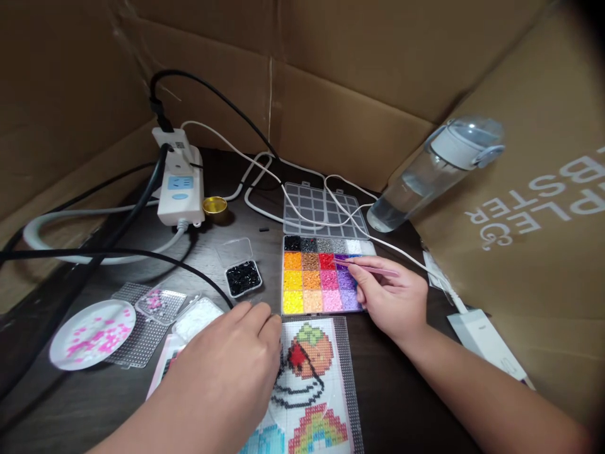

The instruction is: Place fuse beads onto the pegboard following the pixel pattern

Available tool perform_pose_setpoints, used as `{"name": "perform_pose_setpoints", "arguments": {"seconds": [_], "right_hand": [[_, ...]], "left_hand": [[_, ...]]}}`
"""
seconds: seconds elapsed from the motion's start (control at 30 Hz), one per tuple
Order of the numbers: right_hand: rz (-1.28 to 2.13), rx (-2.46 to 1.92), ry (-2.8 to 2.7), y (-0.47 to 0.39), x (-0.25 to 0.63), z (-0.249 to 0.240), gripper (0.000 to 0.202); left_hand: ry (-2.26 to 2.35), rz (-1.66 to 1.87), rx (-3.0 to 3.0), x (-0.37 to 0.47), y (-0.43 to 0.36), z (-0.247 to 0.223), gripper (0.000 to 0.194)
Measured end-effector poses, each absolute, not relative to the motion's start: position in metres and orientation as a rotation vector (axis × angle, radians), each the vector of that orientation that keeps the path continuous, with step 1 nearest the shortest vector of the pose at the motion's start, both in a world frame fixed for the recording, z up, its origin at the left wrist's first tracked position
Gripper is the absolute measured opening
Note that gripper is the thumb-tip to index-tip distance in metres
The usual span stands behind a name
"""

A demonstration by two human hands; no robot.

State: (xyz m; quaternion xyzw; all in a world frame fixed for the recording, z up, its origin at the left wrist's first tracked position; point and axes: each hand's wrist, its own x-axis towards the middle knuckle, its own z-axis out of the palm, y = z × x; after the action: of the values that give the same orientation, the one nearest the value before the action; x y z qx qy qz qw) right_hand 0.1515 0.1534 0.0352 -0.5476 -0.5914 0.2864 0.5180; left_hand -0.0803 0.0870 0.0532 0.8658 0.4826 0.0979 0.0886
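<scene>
My right hand (394,299) holds a pair of pink tweezers (378,270). Their tips reach into the sorted bead box (282,277), over the red and purple compartments. My left hand (236,359) rests over the pattern sheet (338,378) with its fingers curled together. Its fingertips are hidden from the camera, so what they hold cannot be made out. On the sheet a fruit and a rainbow are printed. Beside my left fingers, black beads (302,401) form curved outlines with a red patch (297,357) above. A clear pegboard (350,366) lies under the sheet's right side.
A small open case of black beads (243,279) stands left of the bead box. Further left are a white dish (92,334) of pink beads and a case of white beads (196,318). A power strip (182,195), cables, a gold cup (215,208) and a water bottle (406,189) stand behind.
</scene>
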Motion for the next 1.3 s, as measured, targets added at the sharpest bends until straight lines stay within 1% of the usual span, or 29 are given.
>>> {"name": "perform_pose_setpoints", "arguments": {"seconds": [0.23,0.53,0.8,0.93,1.3], "right_hand": [[0.776,-1.330,-1.416,0.1528,0.1548,0.0373,0.013],[0.799,-1.310,-1.391,0.1524,0.1540,0.0371,0.009],[0.795,-1.331,-1.412,0.1530,0.1537,0.0365,0.012],[0.808,-1.337,-1.418,0.1537,0.1533,0.0384,0.013],[0.822,-1.355,-1.443,0.1534,0.1538,0.0381,0.013]], "left_hand": [[1.423,0.260,2.614,-0.0799,0.0867,0.0560,0.026],[1.435,0.285,2.569,-0.0809,0.0873,0.0541,0.027],[1.435,0.141,2.691,-0.0778,0.0878,0.0562,0.029],[1.434,0.187,2.655,-0.0787,0.0876,0.0568,0.030],[1.451,0.313,2.505,-0.0804,0.0864,0.0570,0.025]]}}
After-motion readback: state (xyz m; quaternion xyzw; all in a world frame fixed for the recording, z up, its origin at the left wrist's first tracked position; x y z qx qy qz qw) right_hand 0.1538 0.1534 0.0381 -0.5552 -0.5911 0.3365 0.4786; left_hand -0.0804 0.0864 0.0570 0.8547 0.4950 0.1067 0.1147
